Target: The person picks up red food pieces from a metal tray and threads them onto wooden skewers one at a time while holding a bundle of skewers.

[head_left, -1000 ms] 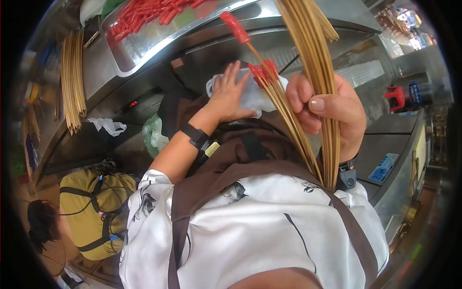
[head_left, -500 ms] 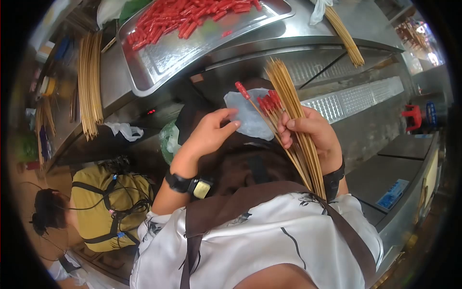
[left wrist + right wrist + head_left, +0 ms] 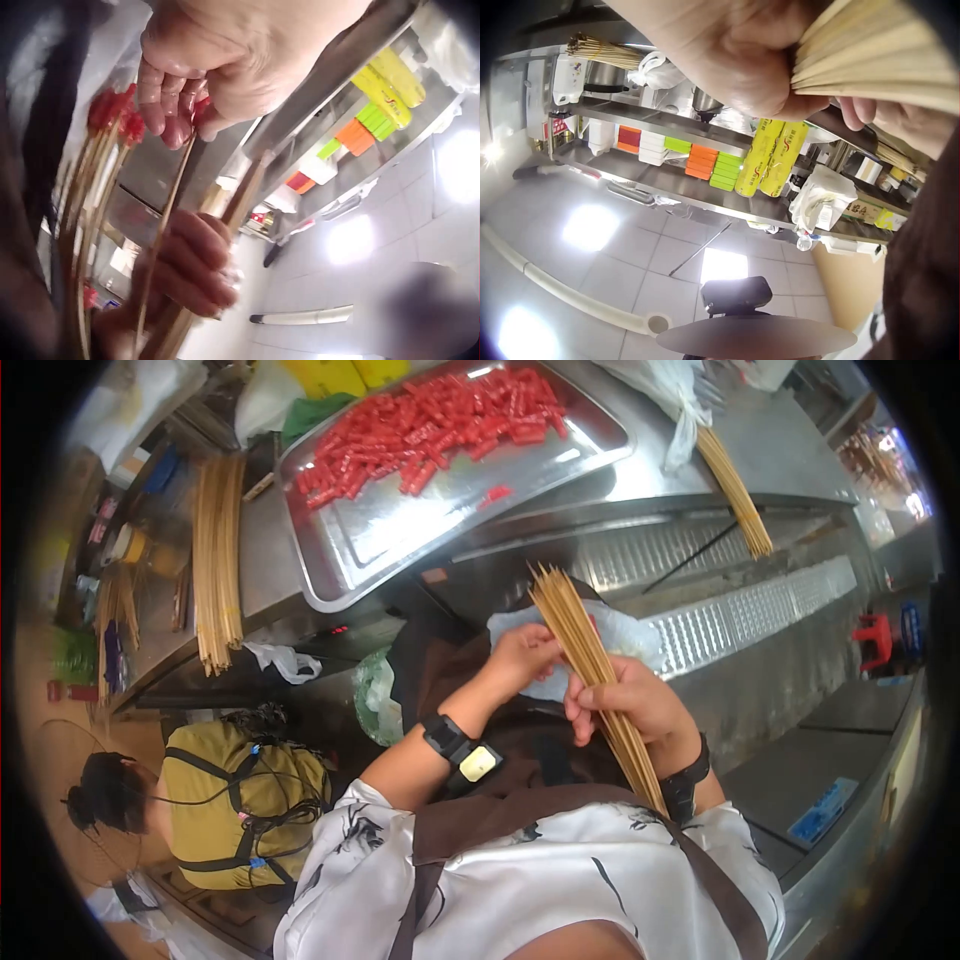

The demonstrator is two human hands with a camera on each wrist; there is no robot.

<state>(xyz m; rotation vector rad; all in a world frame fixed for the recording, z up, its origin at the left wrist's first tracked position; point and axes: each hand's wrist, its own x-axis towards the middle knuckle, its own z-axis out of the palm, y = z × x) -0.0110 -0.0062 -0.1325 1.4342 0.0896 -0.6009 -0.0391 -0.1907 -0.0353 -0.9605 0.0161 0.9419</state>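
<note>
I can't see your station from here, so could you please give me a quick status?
Right hand grips skewer bundle. Left hand pinches one skewer at its red piece. Plastic sheet behind, nothing in the way.

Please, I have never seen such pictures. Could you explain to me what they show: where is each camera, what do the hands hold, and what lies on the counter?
There is no machine here: a person wears three cameras. The round picture comes from the head and looks down at the hands. The other two come from the wrists and look up past each hand. The right hand grips a bundle of skewers. The left hand pinches a red piece at the tip of one skewer, best seen from the left wrist. On the steel counter lie a tray with more red pieces, loose skewers to its left, and another bundle to its right.
</note>
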